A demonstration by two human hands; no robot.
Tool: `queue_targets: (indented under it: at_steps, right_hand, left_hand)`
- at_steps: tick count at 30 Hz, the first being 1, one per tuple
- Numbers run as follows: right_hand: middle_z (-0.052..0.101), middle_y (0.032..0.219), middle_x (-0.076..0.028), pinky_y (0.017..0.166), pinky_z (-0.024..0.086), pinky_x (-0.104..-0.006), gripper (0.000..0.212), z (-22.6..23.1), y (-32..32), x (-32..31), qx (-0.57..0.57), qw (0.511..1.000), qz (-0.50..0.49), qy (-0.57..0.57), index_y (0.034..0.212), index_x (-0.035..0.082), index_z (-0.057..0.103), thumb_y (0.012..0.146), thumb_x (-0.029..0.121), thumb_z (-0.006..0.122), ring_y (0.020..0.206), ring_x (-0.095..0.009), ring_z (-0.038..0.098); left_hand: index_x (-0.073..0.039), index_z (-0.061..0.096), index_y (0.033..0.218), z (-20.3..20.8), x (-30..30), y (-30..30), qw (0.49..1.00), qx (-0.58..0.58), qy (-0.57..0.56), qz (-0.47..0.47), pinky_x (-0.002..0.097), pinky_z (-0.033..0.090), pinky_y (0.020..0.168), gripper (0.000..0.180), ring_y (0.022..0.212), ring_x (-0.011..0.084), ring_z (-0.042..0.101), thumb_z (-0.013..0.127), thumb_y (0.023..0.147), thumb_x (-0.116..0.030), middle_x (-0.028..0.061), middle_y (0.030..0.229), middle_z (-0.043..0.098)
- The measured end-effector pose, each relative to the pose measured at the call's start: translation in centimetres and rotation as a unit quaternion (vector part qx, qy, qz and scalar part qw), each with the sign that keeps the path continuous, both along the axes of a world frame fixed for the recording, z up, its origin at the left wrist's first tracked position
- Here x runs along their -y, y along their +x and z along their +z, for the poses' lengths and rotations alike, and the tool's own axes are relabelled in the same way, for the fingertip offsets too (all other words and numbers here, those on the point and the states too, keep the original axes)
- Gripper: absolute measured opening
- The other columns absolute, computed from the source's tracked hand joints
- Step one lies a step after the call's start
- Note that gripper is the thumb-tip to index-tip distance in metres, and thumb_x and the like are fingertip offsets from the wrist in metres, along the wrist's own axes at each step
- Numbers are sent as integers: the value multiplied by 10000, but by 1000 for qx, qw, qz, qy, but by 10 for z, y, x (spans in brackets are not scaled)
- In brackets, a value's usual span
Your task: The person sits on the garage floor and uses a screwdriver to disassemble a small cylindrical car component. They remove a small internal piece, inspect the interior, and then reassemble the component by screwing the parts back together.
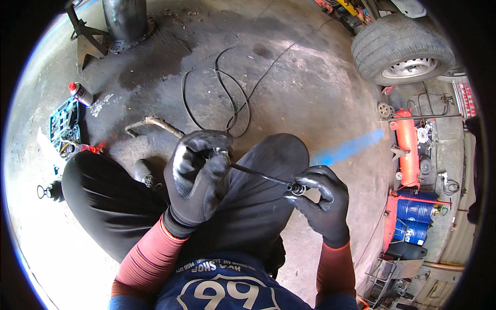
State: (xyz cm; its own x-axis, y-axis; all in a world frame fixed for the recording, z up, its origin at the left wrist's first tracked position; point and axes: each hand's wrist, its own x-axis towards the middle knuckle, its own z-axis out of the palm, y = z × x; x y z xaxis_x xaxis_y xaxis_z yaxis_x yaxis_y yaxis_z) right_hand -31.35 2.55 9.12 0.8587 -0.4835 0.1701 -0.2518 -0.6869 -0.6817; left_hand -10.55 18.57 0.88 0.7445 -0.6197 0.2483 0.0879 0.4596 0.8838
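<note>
Both of my hands wear dark grey, black-coated gloves and are in front of my bent knees. My left hand (199, 173) is closed round a thin dark metal pipe (261, 175), its thumb and forefinger pinched together. Beyond that hand a bent, tan-grey length of pipe (155, 122) sticks out to the far left; the grip hides whether the two are one piece. At the pipe's right end is a small ringed metal fitting (295, 188). The thumb and forefinger of my right hand (324, 201) pinch this fitting.
A black cable (217, 72) lies looped on the stained concrete floor. To the left are a teal socket tray (66, 121), a red-capped spray can (81, 94) and a jack stand (87, 41). A wheel (403, 49), a red air tank (408, 147) and blue drums (415, 209) stand right.
</note>
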Motion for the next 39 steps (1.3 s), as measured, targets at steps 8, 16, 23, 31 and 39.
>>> queue_targets:
  at_steps: [8,16,23,31,39]
  right_hand:
    - [741,1084,-162,841,576,-373,441,22,-2,12,-113,990,54,-60,1143,8,768,722,24,900,962,-291,726]
    - [740,1143,-166,874,578,-370,507,16,-9,8,-92,995,-24,12,1225,-1,749,736,-21,882,1009,-272,725]
    - [714,1183,-159,915,578,-375,477,10,-16,8,-86,994,-47,57,1228,-18,731,767,-63,847,1060,-260,713]
    - [722,1200,-163,930,569,-368,420,14,-14,10,-129,988,-51,61,1222,-10,723,812,-62,793,1060,-255,719]
    - [735,1124,-155,840,566,-361,371,10,-14,15,-119,993,-1,-20,1078,5,731,730,-79,830,995,-228,696]
  left_hand:
    - [39,687,1174,-13,0,-9,997,68,-26,32,273,502,801,217,872,120,619,655,965,-13,93,1054,689]
    - [-1,729,1134,-20,-1,-9,982,185,-33,31,388,543,773,289,834,284,712,739,846,-12,157,988,735]
    - [-23,724,1151,-22,-5,-15,978,204,-29,13,414,550,758,301,848,322,719,763,855,-55,150,994,747]
    - [-45,702,1104,-27,-3,-21,970,242,-23,-9,448,551,806,254,849,341,708,718,851,-59,147,1014,739]
    - [-42,737,1153,-37,-1,-32,968,249,-24,-30,416,514,753,368,811,283,696,797,790,-62,117,991,715]
